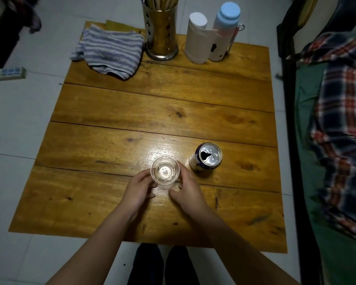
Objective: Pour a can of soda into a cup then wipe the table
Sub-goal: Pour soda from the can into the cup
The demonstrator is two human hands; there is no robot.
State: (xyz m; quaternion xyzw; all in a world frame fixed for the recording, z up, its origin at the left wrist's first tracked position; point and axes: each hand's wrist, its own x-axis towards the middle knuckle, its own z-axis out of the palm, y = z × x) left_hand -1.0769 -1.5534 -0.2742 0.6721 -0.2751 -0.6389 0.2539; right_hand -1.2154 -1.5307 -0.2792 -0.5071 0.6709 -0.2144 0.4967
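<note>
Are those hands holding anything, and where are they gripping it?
Both hands, left hand and right hand, cup the clear plastic cup by its sides, low on the wall. The open soda can beside it stands untouched.

The wooden sticks (160,2) in the perforated metal holder (161,36) at the far edge are cut off by the top edge. The clear plastic cup's (164,170) lower wall is hidden behind the left hand (139,190) and right hand (188,191). Whether any liquid sits inside cannot be told. The open soda can's (206,158) label is unreadable.
</note>
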